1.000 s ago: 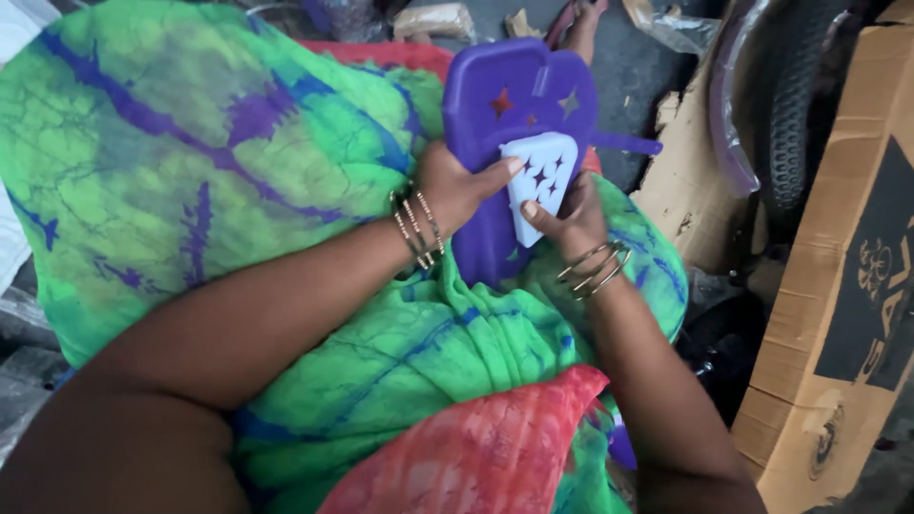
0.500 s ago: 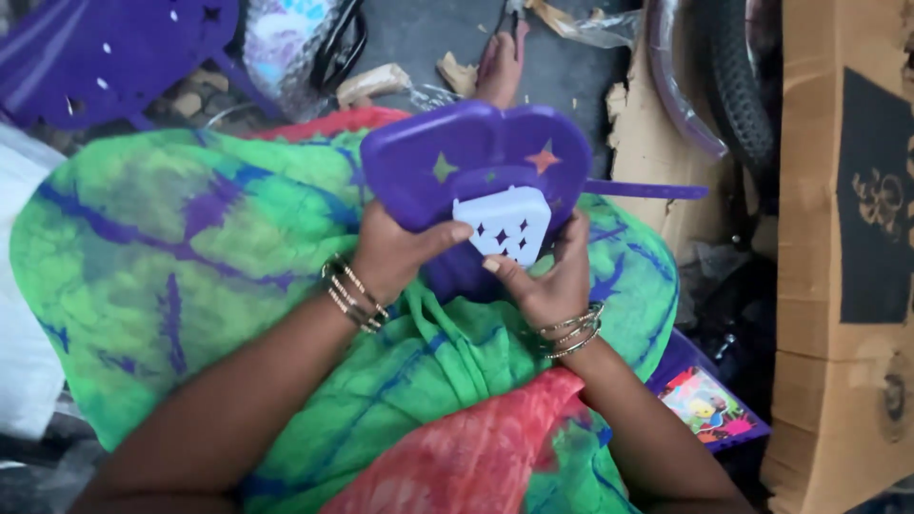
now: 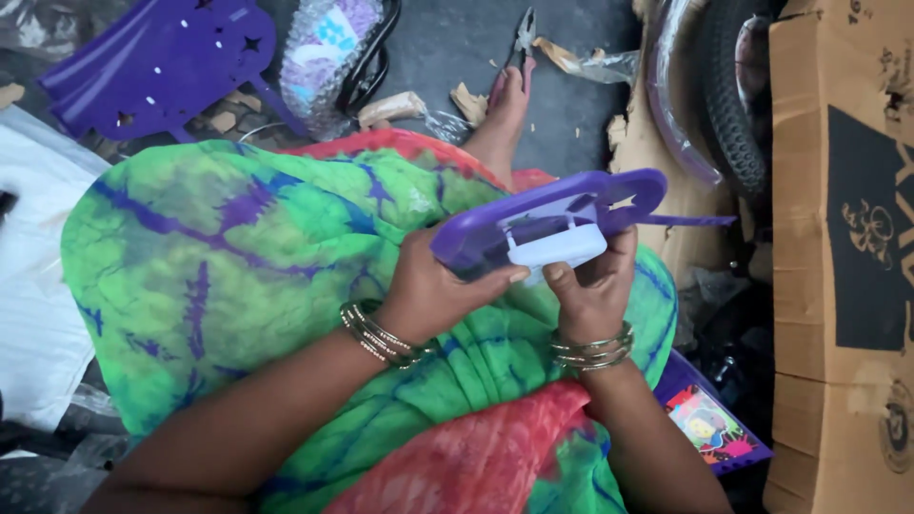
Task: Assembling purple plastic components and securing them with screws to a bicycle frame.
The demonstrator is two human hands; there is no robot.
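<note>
Both hands hold a purple plastic panel (image 3: pixel 562 205) with star-shaped cut-outs, tilted almost edge-on over my lap. My left hand (image 3: pixel 433 295) grips its near left edge from below. My right hand (image 3: pixel 595 290) holds the right side, with its thumb pressed on a pale lilac plastic insert (image 3: pixel 557 249) set into the panel. A thin purple strip (image 3: pixel 690 221) sticks out of the panel to the right. Metal bangles sit on both wrists. A green and purple cloth (image 3: pixel 238 257) covers my knees under the panel.
A second purple star-cut panel (image 3: pixel 157 62) lies on the ground at top left beside a plastic-wrapped bundle (image 3: pixel 324 52). Pliers (image 3: pixel 522 38) lie near my foot (image 3: pixel 505 114). A tyre (image 3: pixel 738 86) and cardboard boxes (image 3: pixel 843 257) stand at right. A colourful card (image 3: pixel 705 424) lies below.
The panel has been tipped from facing me to almost edge-on. My view has shifted, so the ground and the second panel show at the top.
</note>
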